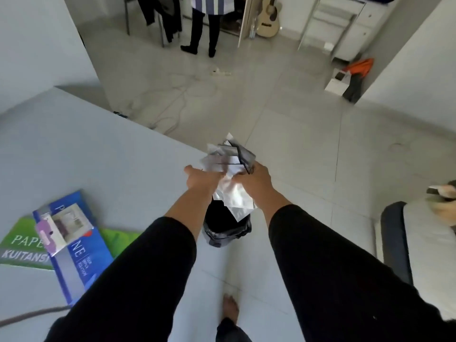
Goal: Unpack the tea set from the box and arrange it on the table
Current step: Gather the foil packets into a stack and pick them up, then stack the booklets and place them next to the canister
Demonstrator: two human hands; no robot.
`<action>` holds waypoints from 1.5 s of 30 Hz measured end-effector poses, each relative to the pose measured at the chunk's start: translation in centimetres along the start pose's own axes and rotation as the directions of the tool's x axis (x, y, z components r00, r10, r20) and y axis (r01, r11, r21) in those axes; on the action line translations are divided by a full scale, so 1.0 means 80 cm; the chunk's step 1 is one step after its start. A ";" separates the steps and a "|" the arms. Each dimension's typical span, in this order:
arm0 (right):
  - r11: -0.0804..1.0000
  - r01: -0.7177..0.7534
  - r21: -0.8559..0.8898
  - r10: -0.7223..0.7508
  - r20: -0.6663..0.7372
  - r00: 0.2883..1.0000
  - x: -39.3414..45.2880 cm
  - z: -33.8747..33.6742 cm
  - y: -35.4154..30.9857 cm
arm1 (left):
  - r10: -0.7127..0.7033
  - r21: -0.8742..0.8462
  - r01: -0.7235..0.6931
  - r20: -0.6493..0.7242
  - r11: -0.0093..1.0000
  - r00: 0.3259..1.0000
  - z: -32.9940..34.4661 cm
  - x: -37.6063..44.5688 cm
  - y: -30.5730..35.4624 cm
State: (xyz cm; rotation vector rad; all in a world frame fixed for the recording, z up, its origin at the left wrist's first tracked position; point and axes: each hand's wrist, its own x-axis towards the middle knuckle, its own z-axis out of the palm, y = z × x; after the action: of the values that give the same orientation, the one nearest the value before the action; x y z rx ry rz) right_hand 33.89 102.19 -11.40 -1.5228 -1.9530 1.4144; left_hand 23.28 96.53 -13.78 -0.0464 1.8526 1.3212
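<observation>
- Grey floor tiles fill the upper frame, a guitar leaning at the top; the pale table spreads across the left
- Left hand and right hand meet at centre frame, fingers curled into a crumpled bundle of wrapping, clear film and dark sheets, gripped from both sides
- Directly below hangs a black-lined bin; the wrapping looks headed there
- No tea set or box shows; only paper packs lie lower left on the table
- Risk: loose sheets could slip from the grip and miss the bin; a small piece hidden in the wrapping could be thrown away
</observation>
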 end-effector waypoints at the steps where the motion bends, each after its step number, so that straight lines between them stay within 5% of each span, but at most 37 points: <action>1: 1.000 -0.016 -0.016 0.016 -0.001 1.000 0.016 -0.002 0.012 | -0.051 -0.046 0.054 0.066 0.998 0.997 0.017 0.017 -0.005; 4: 0.995 -0.058 -0.086 0.056 -0.017 0.998 0.054 0.000 0.053 | -0.187 -0.153 0.227 0.238 0.962 0.953 0.057 0.055 -0.023; 11: 0.982 -0.113 -0.152 0.115 0.002 0.993 0.152 0.053 0.161 | -0.301 -0.438 0.463 0.389 0.771 0.871 0.126 0.168 -0.076; 19: 0.972 -0.149 -0.181 0.161 0.053 0.986 0.241 0.127 0.270 | -0.315 -0.405 0.408 0.277 0.819 0.908 0.156 0.299 -0.169; 26: 0.904 -0.271 -0.329 0.341 0.175 0.924 0.280 0.152 0.319 | -0.404 -0.108 0.433 0.217 0.895 0.889 0.163 0.329 -0.208; 39: 0.951 -0.184 -0.247 0.208 0.075 0.975 0.176 0.042 0.095 | -0.204 -0.114 0.220 0.137 0.969 0.969 0.118 0.150 -0.038; 45: 0.969 0.031 -0.245 0.004 0.141 0.990 0.105 0.004 -0.042 | -0.037 -0.198 0.032 -0.023 0.980 0.999 0.053 0.053 0.055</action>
State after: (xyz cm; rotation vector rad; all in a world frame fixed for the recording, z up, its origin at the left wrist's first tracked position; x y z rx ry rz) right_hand 28.38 109.34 -11.54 -1.5438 -2.2937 1.3470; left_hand 21.05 103.63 -13.54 -0.2003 1.7285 1.4831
